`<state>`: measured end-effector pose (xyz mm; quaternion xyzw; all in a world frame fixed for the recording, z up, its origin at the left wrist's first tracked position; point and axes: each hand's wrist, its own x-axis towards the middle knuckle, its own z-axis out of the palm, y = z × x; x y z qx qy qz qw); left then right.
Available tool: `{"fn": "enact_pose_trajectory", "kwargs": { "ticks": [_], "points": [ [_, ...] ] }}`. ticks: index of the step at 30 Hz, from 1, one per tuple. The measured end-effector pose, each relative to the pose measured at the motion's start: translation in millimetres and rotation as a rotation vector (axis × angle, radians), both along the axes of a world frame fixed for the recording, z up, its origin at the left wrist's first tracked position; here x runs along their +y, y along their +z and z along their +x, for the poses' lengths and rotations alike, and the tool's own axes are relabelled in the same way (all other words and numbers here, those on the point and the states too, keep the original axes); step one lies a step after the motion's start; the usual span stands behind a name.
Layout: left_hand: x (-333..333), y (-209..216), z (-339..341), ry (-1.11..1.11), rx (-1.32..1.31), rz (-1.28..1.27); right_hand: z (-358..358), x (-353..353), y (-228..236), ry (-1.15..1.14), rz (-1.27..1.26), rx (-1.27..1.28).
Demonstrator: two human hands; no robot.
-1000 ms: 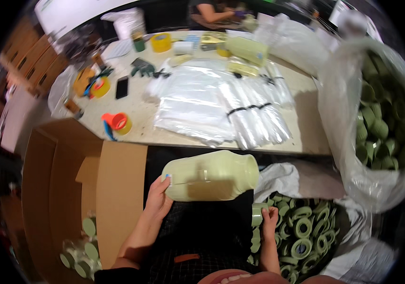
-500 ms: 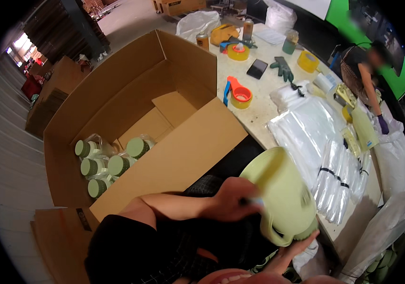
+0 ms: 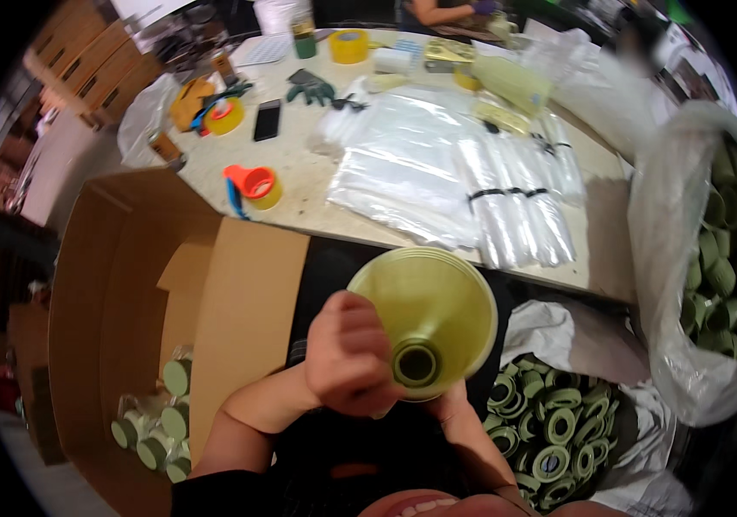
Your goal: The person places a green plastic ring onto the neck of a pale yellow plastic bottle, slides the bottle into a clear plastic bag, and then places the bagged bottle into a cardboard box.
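Observation:
A pale green, funnel-shaped plastic jug [image 3: 450, 302] is held in front of me, its wide mouth tipped up toward me. A dark round opening shows at its narrow bottom. My left hand [image 3: 351, 355] is closed in a fist at the jug's left side, apparently around its handle, which the fingers mostly hide. Underneath, my right hand [image 3: 447, 403] supports the narrow end; its fingers are out of sight behind the jug.
An open cardboard box [image 3: 248, 302] at left holds several bagged green-capped items [image 3: 174, 418]. Across the table lie plastic bags [image 3: 403, 164], a tape dispenser [image 3: 261, 185], a phone [image 3: 267, 121] and a glove [image 3: 310, 89]. At right are green rings [image 3: 558, 426] and a sack of green parts [image 3: 661, 284].
My view has swung to the right, bringing the sacks of green parts into sight. The jug has turned so its inside faces me. Both hands are still at it.

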<state>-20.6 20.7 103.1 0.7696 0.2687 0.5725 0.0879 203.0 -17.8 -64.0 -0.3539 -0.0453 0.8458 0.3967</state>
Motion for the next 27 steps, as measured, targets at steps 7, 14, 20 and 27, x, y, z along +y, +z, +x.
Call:
{"fn": "enact_pose_trajectory", "kwargs": {
  "ticks": [7, 14, 20, 27],
  "points": [
    [-11.5, -117.7, -27.7, 0.281, -0.608, -0.69, 22.5, -33.0, 11.1, -0.271, 0.268, -0.307],
    [-34.0, -125.2, -35.3, 0.698, -0.247, -0.313, 45.7, 27.1, 75.4, -0.211, 0.881, -0.762],
    [-17.3, -78.6, 7.8, 0.51, -0.673, -0.806, 76.3, 36.3, 95.8, -0.339, 1.223, -1.066],
    [5.1, -113.0, -10.0, 0.297, -1.0, -1.234, 65.2, 52.3, 107.1, -0.243, 2.005, -0.838]
  ]
}}
